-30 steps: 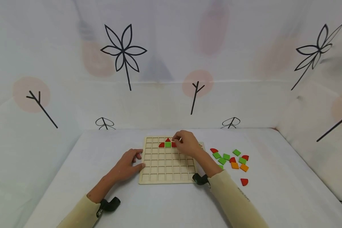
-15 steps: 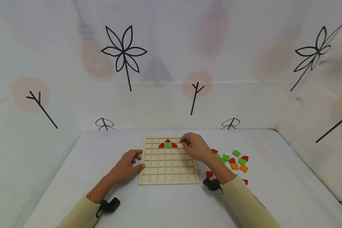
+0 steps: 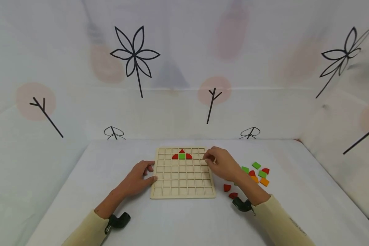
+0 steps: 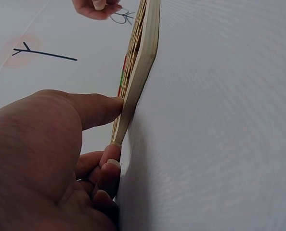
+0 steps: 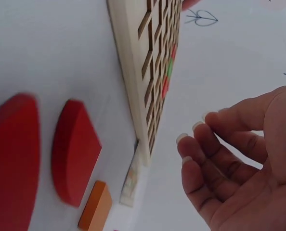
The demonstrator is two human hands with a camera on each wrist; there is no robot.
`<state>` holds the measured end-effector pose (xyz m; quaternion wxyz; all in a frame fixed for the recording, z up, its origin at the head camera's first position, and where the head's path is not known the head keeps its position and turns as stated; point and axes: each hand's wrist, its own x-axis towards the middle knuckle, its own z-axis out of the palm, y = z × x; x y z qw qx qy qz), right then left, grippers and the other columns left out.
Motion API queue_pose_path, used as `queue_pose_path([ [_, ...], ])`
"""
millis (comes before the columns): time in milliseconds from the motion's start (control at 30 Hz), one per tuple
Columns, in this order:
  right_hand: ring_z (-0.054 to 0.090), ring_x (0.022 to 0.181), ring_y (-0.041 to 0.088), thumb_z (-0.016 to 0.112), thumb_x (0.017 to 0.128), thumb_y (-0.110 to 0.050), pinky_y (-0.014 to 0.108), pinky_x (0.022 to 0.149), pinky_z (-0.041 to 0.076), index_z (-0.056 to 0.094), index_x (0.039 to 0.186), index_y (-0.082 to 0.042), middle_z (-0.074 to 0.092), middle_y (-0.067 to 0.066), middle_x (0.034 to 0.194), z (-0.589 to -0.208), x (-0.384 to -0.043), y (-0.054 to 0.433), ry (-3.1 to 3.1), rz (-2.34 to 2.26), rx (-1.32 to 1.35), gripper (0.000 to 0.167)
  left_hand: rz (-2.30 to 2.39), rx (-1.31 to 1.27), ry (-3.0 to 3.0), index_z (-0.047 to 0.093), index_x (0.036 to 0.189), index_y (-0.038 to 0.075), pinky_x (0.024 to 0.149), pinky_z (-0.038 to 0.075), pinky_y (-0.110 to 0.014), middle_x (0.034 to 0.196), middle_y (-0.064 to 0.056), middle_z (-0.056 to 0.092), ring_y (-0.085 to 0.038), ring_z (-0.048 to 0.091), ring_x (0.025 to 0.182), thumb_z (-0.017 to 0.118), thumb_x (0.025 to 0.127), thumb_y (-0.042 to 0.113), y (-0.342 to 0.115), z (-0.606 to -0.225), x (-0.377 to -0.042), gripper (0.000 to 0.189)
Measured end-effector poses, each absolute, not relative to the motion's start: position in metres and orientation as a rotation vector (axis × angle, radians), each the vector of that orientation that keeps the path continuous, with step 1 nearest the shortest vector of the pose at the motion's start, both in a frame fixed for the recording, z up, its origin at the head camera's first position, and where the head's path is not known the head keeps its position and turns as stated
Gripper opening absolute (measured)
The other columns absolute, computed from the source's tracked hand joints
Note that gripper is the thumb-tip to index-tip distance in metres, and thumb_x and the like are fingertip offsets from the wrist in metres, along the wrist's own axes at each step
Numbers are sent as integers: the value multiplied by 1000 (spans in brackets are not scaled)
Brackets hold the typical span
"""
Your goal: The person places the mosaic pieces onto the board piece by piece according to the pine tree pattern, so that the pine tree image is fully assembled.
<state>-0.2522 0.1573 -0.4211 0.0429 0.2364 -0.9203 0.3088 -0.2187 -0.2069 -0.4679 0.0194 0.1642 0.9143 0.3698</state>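
A pale wooden grid board (image 3: 182, 182) lies on the white table. Near its far edge sit a red triangle (image 3: 182, 151), a green square (image 3: 181, 156) below it, and red rounded pieces to the left (image 3: 175, 156) and right (image 3: 189, 156) of the square. My left hand (image 3: 137, 178) touches the board's left side, thumb (image 4: 102, 109) straight against the edge and the other fingers loosely bent by the farther edge. Over the board's far right edge hovers my right hand (image 3: 222, 163); its loosely bent fingers (image 5: 215, 149) hold nothing in the right wrist view.
Right of the board lie loose pieces: green squares (image 3: 256, 165), orange squares (image 3: 264, 182) and red rounded ones (image 3: 227, 187), some hidden behind the right forearm. A pale printed strip (image 5: 130, 183) lies beside the board. White patterned cloth (image 3: 172, 112) hangs behind the table.
My right hand has moved right, away from the red piece beside the green square, to the board's right edge. That red piece now shows fully. The left hand and board stay put.
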Motion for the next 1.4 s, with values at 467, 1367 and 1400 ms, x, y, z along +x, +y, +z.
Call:
queue_pose_path([
  [467,60,87,11,73,97,-6,36,79,56,74,103,-9,65,-6,96,-423,-232,190,-2809,819,725,7,1145,512,2842,52,151,-1,85,40,-33,114,-1,58,-16,47,99,76,98,21,-207,-468,-220,61],
  [1367,60,90,23,76,96,-12,36,75,54,75,111,-5,67,5,103,-432,-246,247,-2936,699,446,17,1145,508,2829,51,151,-1,87,40,-35,115,-1,58,-17,47,100,75,99,21,-208,-468,-220,62],
  [1400,60,92,23,77,96,-14,37,77,54,74,113,-5,67,5,103,-432,-247,247,-2945,694,423,19,1146,508,2829,52,151,-1,87,40,-35,116,-2,58,-17,47,100,75,99,22,-208,-468,-219,62],
])
